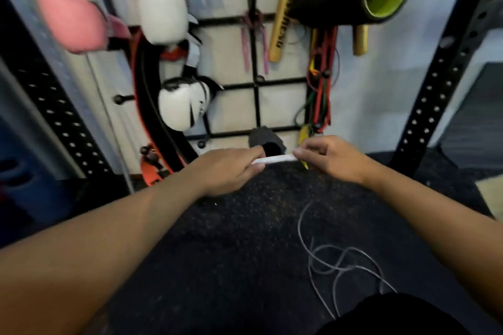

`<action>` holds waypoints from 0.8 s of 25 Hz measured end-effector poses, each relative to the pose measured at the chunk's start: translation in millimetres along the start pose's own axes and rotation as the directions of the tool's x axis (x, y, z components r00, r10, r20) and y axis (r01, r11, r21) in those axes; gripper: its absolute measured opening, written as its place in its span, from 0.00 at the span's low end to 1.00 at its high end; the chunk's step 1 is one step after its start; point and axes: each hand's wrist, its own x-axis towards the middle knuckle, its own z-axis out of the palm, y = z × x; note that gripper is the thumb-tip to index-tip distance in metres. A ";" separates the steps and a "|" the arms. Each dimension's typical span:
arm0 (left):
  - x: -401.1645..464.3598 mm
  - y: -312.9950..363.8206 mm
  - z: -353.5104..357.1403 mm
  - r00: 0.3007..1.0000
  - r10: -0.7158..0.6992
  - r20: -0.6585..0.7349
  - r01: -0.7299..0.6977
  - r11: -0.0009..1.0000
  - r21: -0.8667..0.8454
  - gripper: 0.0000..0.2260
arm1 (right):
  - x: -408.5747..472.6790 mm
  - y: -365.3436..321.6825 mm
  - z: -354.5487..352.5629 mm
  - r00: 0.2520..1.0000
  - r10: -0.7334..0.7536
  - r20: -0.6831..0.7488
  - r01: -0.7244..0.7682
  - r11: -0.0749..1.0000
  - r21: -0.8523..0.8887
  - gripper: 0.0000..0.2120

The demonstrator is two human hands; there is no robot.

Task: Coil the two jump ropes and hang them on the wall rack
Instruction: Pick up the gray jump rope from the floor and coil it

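Thin grey rope point(337, 266) on speckled rubber floor point(231, 239); both hands point(275, 164) w/ white handle point(275, 159).

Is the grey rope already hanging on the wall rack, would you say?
No, the grey rope lies in loose loops on the dark floor, below the wall rack.

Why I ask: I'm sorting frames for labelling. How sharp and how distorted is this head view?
Head view: motion blur smears the pink padded glove and white gloves top left; wide-angle bending bows the black perforated steel upright; the white rope handle between the left hand and right hand is soft; the thin grey cord on the floor reads clearly; lighting even, no glare.
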 end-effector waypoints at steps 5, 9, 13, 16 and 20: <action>-33.2 -38.8 -45.5 0.975 -0.016 -0.220 -0.027 0.981 -0.192 0.10 | 29.3 -80.9 9.2 0.991 -0.101 -0.087 0.112 0.985 0.132 0.13; -44.3 -69.2 -73.0 0.929 -0.080 -0.361 -0.053 0.937 -0.344 0.06 | 51.7 -114.7 23.8 0.987 -0.089 -0.136 0.111 0.980 0.164 0.13; -54.1 -80.3 -88.0 0.969 -0.096 -0.228 -0.033 0.862 -0.505 0.05 | 61.5 -132.2 48.9 0.956 -0.093 -0.278 0.170 0.948 0.268 0.12; -55.2 -86.1 -87.2 0.976 -0.086 -0.200 -0.022 0.876 -0.482 0.05 | 50.4 -125.1 67.2 0.955 -0.028 -0.296 0.114 0.954 0.278 0.13; -55.8 -82.0 -70.7 0.948 -0.157 -0.278 -0.029 0.825 -0.564 0.05 | 46.6 -124.9 63.3 0.974 -0.014 -0.226 0.090 0.940 0.330 0.17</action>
